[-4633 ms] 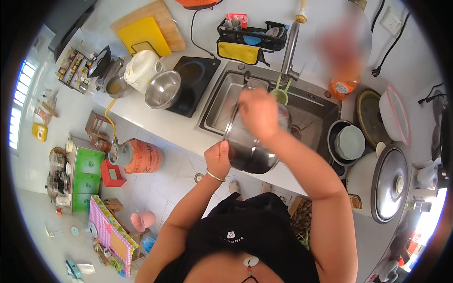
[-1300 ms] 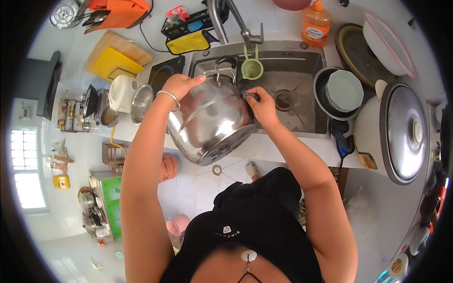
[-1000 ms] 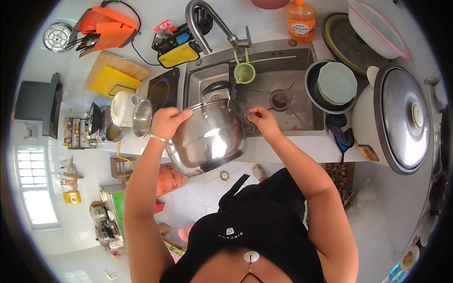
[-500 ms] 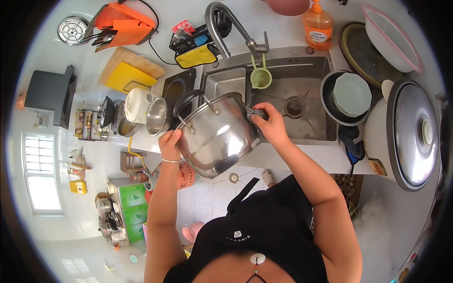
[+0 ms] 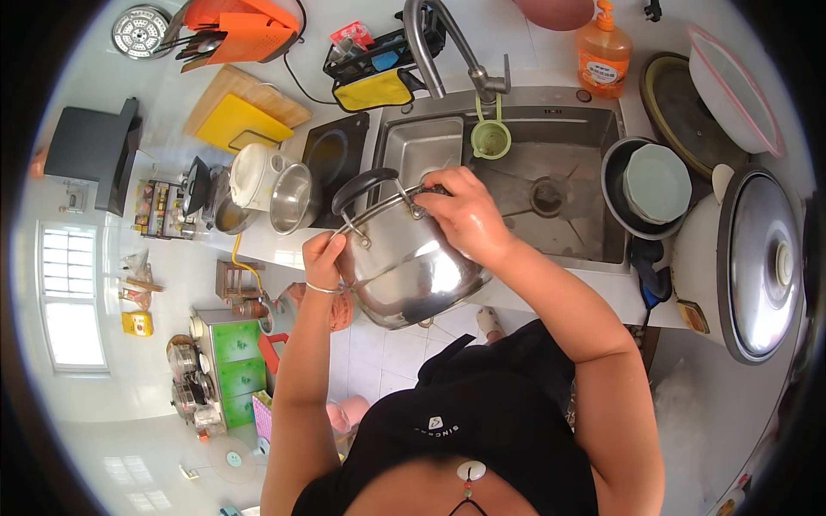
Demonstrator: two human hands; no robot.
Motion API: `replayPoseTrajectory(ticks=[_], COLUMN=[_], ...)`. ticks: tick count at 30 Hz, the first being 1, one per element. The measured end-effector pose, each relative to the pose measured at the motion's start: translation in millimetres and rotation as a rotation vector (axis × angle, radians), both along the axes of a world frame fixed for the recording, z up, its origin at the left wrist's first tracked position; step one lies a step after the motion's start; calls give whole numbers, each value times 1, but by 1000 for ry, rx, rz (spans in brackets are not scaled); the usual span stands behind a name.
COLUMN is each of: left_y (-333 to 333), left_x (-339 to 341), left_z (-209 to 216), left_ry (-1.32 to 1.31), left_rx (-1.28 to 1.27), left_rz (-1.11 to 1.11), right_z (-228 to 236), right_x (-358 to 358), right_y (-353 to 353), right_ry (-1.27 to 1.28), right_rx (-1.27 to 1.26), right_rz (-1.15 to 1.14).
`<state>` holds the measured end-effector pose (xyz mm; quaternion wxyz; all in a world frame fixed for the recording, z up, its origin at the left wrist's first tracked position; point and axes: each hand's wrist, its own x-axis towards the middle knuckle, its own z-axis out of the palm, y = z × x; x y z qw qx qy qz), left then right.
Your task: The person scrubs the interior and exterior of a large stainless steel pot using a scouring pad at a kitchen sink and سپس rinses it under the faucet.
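- Mid-wash on the big steel pot (image 5: 404,267) right now. It's tipped on its side in the air, over the front edge of the sink (image 5: 551,138), with the bench just under it.
- My left hand (image 5: 323,256) is curled round the rim on the left, propping it up.
- My right hand (image 5: 465,215) is clamped over the top edge near the wire handle (image 5: 387,202), fingers closed on the rim and looking wet.
- Can't see inside the pot from here, so no clue if there's water in it.
- My guess for the next bit: keep both hands tight and move it over the basin, since wet steel is slippery and the green strainer (image 5: 490,138) hangs off the tap (image 5: 439,43) close by.
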<state>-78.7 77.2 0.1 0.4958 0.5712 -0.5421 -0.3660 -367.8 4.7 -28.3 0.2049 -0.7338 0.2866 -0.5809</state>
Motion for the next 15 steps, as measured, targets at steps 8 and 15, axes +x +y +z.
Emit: replayPoseTrajectory(ticks=[8, 15], left_y=[-11, -16], left_x=[1, 2], left_z=[2, 3], left_ry=[-40, -16], left_rx=[11, -4], left_rz=[-13, -49], right_z=[-1, -22], right_x=[1, -8], right_y=[-6, -8], right_ry=[20, 74], right_rx=[40, 16], right_rz=[-13, -70])
